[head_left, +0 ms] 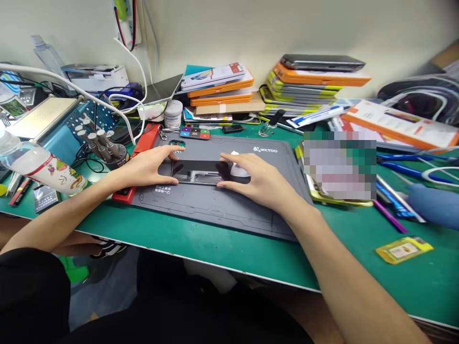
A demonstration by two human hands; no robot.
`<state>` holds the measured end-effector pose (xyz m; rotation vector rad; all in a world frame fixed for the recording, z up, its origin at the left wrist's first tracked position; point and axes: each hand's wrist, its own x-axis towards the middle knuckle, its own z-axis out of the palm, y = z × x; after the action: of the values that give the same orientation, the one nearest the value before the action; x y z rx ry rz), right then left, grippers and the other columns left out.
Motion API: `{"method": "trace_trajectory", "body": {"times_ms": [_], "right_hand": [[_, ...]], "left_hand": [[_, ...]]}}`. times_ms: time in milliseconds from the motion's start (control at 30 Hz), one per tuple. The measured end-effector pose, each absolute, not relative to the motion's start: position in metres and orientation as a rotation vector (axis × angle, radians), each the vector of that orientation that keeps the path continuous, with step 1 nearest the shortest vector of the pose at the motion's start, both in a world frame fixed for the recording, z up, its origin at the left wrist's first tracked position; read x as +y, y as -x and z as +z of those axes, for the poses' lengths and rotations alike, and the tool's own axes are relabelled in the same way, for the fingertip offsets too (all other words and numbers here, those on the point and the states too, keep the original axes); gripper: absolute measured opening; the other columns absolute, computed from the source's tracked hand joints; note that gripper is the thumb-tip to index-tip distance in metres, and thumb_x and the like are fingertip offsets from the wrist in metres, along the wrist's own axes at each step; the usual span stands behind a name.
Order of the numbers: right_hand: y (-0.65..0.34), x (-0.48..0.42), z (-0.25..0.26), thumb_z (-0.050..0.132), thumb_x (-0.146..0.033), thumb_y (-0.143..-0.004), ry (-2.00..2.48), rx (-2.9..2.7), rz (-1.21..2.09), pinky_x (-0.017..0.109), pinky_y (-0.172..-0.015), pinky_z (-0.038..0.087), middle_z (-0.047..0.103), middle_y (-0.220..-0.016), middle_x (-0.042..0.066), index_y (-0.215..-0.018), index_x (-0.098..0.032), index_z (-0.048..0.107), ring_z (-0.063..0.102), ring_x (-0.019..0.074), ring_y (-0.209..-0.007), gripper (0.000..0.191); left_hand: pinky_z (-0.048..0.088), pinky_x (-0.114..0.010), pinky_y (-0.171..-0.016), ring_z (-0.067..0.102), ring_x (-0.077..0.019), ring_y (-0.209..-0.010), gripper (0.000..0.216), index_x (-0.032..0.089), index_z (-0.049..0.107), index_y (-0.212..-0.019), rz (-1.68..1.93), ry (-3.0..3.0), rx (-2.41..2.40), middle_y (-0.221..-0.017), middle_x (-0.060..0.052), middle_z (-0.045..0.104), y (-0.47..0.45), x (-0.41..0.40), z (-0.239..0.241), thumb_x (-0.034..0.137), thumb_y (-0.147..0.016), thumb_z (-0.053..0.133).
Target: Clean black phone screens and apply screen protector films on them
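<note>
A dark, glossy smartphone (pixel 201 168) lies sideways, low over or on a grey work mat (pixel 215 203); I cannot tell whether it touches. My left hand (pixel 145 165) grips its left end, with the thumb at the near edge and fingers at the far side. My right hand (pixel 256 177) grips the right end in the same way, fingers curved round it. The screen reflects light shapes and dark fingers. Behind the right hand's thumb, a white rounded object with a small tip (pixel 238 169) is partly hidden. A red strip (pixel 143 143) borders the mat's left side.
Tool holder (pixel 107 150) and plastic bottle (pixel 46 167) stand left. Behind the mat are a white jar (pixel 173 113) and stacked orange boxes (pixel 222 91); a taller stack (pixel 304 88) rises right of them. Blue pliers (pixel 409 167) and a yellow packet (pixel 404 249) lie at right.
</note>
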<state>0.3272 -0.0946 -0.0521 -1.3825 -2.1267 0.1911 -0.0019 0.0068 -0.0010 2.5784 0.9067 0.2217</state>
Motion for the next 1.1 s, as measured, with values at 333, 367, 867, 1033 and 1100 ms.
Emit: {"method": "trace_trajectory", "body": {"times_ms": [333,367,867,1033,1100], "right_hand": [[-0.3291,-0.0982,-0.0493,0.071,-0.055,-0.098,1.383,-2.156,0.169,0.056,-0.112,0.052,0.073,-0.139,0.013,-0.154,-0.025,0.059,0.066,0.0362,-0.128,0.065],[-0.3294,-0.0985,-0.0493,0.072,-0.055,-0.098,1.387,-2.164,0.165,0.057,-0.112,0.052,0.073,-0.140,0.013,-0.155,-0.025,0.059,0.066,0.0366,-0.129,0.066],[-0.3241,-0.0998,-0.0450,0.069,-0.054,-0.100,1.393,-2.212,0.107,0.055,-0.111,0.057,0.072,-0.143,0.014,-0.158,-0.023,0.054,0.067,0.0350,-0.131,0.067],[-0.3258,-0.0974,-0.0489,0.067,-0.058,-0.100,1.370,-2.191,0.156,0.058,-0.112,0.056,0.071,-0.145,0.014,-0.159,-0.026,0.053,0.066,0.0355,-0.133,0.068],[-0.3260,-0.0970,-0.0503,0.066,-0.059,-0.101,1.362,-2.191,0.154,0.058,-0.112,0.056,0.071,-0.145,0.014,-0.159,-0.026,0.052,0.066,0.0355,-0.133,0.068]], "left_hand": [[0.048,-0.035,-0.109,0.065,-0.0266,-0.132,0.088,0.026,0.040,-0.164,0.209,-2.658,0.870,-0.143,-0.009,0.068,-0.0023,0.0061,0.0003,0.057,-0.090,0.076],[0.048,-0.035,-0.109,0.064,-0.0263,-0.133,0.087,0.026,0.040,-0.164,0.213,-2.660,0.861,-0.144,-0.009,0.068,-0.0025,0.0057,-0.0002,0.056,-0.091,0.076],[0.047,-0.037,-0.115,0.063,-0.0267,-0.136,0.084,0.027,0.039,-0.163,0.210,-2.638,0.837,-0.143,-0.009,0.068,0.0022,0.0071,-0.0010,0.055,-0.094,0.077],[0.047,-0.037,-0.115,0.063,-0.0271,-0.136,0.083,0.027,0.040,-0.163,0.207,-2.648,0.821,-0.145,-0.010,0.065,0.0032,0.0076,-0.0028,0.056,-0.094,0.077],[0.048,-0.037,-0.114,0.064,-0.0271,-0.134,0.082,0.027,0.041,-0.162,0.202,-2.641,0.825,-0.142,-0.010,0.067,0.0027,0.0064,-0.0012,0.055,-0.094,0.078]]}}
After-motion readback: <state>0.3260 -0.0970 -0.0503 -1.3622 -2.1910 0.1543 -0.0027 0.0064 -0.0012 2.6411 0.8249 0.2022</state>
